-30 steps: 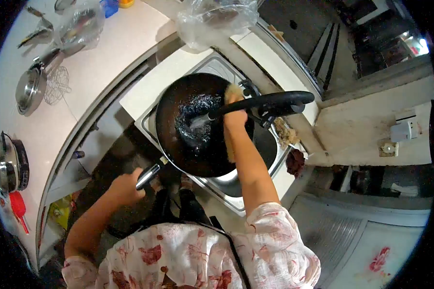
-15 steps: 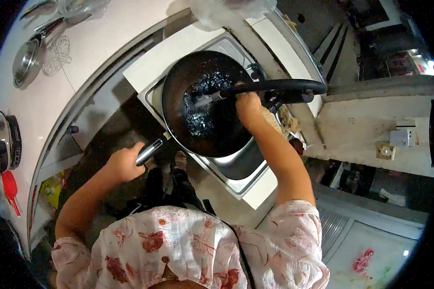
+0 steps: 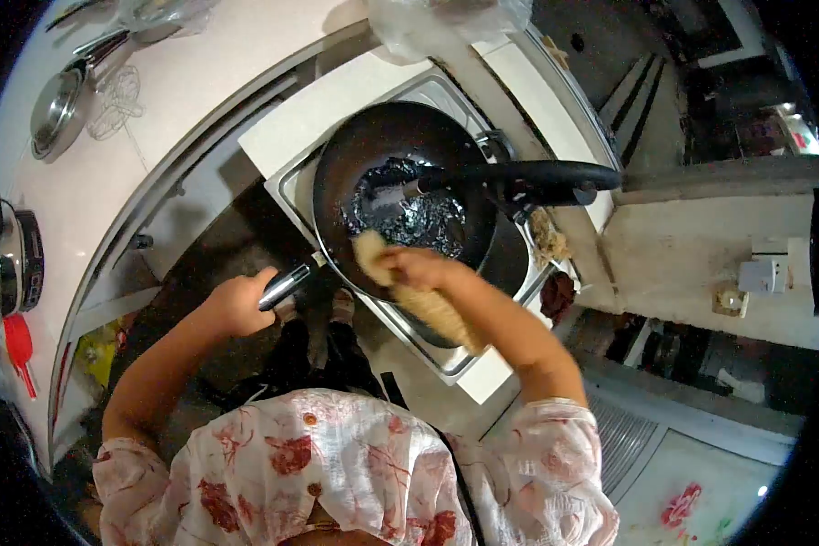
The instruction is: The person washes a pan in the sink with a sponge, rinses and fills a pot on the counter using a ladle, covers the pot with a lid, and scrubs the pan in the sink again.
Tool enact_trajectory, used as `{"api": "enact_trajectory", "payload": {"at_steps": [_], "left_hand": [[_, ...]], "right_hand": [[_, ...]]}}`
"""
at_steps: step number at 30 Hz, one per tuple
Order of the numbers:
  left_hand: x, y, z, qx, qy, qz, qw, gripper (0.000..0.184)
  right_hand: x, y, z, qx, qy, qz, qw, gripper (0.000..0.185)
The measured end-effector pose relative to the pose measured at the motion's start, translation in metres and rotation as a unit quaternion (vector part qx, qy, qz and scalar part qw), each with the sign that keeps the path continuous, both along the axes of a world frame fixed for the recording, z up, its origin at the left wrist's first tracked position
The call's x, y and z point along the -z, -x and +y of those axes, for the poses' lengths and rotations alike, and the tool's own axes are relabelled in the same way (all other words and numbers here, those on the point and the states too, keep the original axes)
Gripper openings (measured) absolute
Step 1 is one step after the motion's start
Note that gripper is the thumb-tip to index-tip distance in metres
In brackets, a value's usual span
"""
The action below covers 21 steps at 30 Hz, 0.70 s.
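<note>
Head view: left hand [image 3: 243,305], grip closed around the wok handle [image 3: 285,285]. Right hand [image 3: 419,268], grip clamped on an elongated tan scrubber [image 3: 441,314], blurred; one end lies at the near inner wall of the dark wok [image 3: 355,164], the other extends past the rim. Contact with the wall cannot be confirmed. Wok sits over the sink [image 3: 287,187], liquid pooled inside. Obstruction: black faucet [image 3: 546,175] spans above the wok's far right part, spout end over the liquid. Fibrous tan clump [image 3: 546,238] and dark red bundle [image 3: 557,296] near the sink's right side. Saucepan [image 3: 59,114] beside wire whisk [image 3: 116,102] on the left tabletop [image 3: 177,100].
</note>
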<state>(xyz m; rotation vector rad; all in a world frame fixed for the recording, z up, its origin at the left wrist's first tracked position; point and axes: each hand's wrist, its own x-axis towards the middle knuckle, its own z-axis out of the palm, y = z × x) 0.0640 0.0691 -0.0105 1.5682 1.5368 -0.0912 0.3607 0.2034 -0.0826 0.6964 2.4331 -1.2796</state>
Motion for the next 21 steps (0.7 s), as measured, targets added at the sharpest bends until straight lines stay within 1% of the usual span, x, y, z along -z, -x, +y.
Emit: {"api": "enact_trajectory", "payload": {"at_steps": [1,2,3,4,5,6,7,8,9,10,11,12,13,14,15,17,18,19,21], "left_hand": [[0.003,0.001,-0.002,-0.003,-0.004,-0.009,1.0,0.043],[0.006,0.002,-0.002,-0.008,-0.01,-0.018,1.0,0.042],[0.007,0.001,-0.002,-0.01,-0.013,-0.019,1.0,0.042],[0.009,0.002,-0.002,-0.014,-0.013,-0.026,0.999,0.042],[0.008,0.002,-0.003,-0.019,-0.014,-0.03,0.999,0.041],[0.006,0.003,-0.001,-0.022,-0.018,-0.025,0.999,0.041],[0.003,0.002,0.001,-0.019,-0.008,-0.024,0.999,0.041],[0.002,0.002,0.002,-0.016,0.002,-0.024,1.0,0.042],[0.011,0.005,0.0,-0.012,0.003,-0.033,0.999,0.043],[0.008,0.005,0.0,-0.011,-0.001,-0.029,1.0,0.043],[0.006,0.005,0.001,-0.016,0.001,-0.031,0.999,0.044],[0.004,0.004,0.002,-0.021,0.003,-0.033,0.999,0.045],[0.005,0.005,0.003,-0.018,0.013,-0.024,0.999,0.047],[0.007,0.004,0.002,-0.019,0.008,-0.021,1.0,0.047],[0.009,0.003,0.0,-0.014,0.002,-0.014,1.0,0.048],[0.016,0.003,-0.007,-0.017,-0.009,-0.016,1.0,0.048],[0.013,0.003,-0.005,-0.018,-0.012,-0.016,1.0,0.048],[0.006,0.0,-0.004,-0.021,-0.005,-0.015,1.0,0.048],[0.0,0.001,-0.004,-0.031,0.004,-0.029,0.999,0.048]], "right_hand": [[-0.009,-0.021,0.007,-0.022,0.007,-0.074,0.997,0.049],[-0.014,-0.041,0.017,0.006,-0.074,-0.141,0.987,0.047],[-0.016,-0.056,0.025,0.031,-0.153,-0.206,0.966,0.044],[0.045,-0.069,0.025,0.333,0.097,-0.1,0.933,0.031],[0.105,-0.082,0.026,0.598,0.283,0.083,0.745,0.027],[0.101,-0.068,0.025,0.593,0.283,0.088,0.748,0.027],[0.082,-0.052,0.025,0.256,0.094,-0.07,0.96,0.029],[0.059,-0.033,0.023,-0.134,-0.12,-0.216,0.96,0.032],[0.023,-0.001,0.01,0.053,0.022,-0.148,0.987,0.034],[-0.001,0.029,0.0,0.234,0.165,-0.07,0.955,0.037],[0.001,0.05,0.007,0.276,0.224,-0.067,0.932,0.04],[0.023,0.064,0.019,0.285,0.132,0.006,0.949,0.042],[0.044,0.077,0.031,0.291,0.027,0.069,0.954,0.044],[0.092,0.074,0.059,0.257,-0.158,0.122,0.945,0.044],[0.141,0.07,0.086,0.243,-0.359,0.145,0.889,0.044],[0.133,0.054,0.118,0.284,-0.474,-0.004,0.834,0.043],[0.099,0.039,0.122,0.323,-0.463,-0.101,0.819,0.042],[0.084,0.018,0.12,0.365,-0.454,-0.083,0.809,0.04],[0.07,-0.03,0.104,0.331,-0.409,-0.146,0.838,0.036]]}}
